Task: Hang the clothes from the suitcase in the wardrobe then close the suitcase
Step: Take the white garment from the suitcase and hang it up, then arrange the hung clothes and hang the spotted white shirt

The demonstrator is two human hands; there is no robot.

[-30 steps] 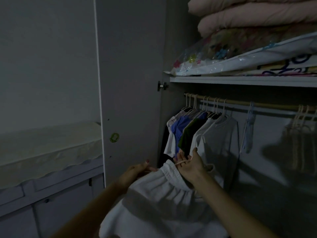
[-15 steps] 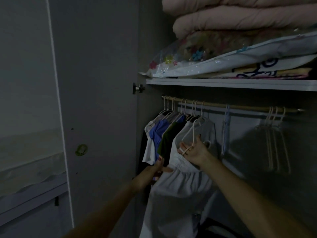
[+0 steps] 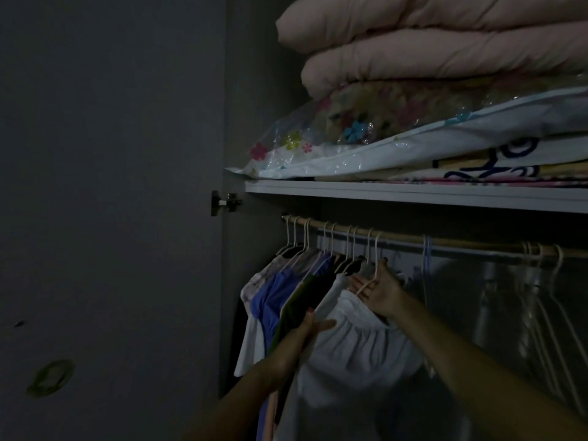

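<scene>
While the white garment (image 3: 356, 348) hangs on a pale hanger (image 3: 370, 275), the right hand (image 3: 380, 292) holds that hanger just under its hook, fingers curled round the neck, grip clamped on it. Hook tip sits at or just below the wooden rail (image 3: 445, 240); too dark to tell if it is over the rail yet. Rail runs left-right under the shelf (image 3: 413, 194), so the hook has to go up and over, straight above the right hand; that hand is the nearer one and does the placing. Left hand (image 3: 305, 332) lies lower left, fingers mostly straight, pressing against the garment's waistband edge and the hung clothes (image 3: 286, 297) beside it, grip apart, seemingly keeping a gap. Garment slot falls just right of the packed clothes at the rail's left end; spare empty hangers (image 3: 541, 281) hang well apart toward the right end. Folded bedding (image 3: 429, 58) is stacked on the shelf. Suitcase not in view. Judgement: hang step nearly done.
</scene>
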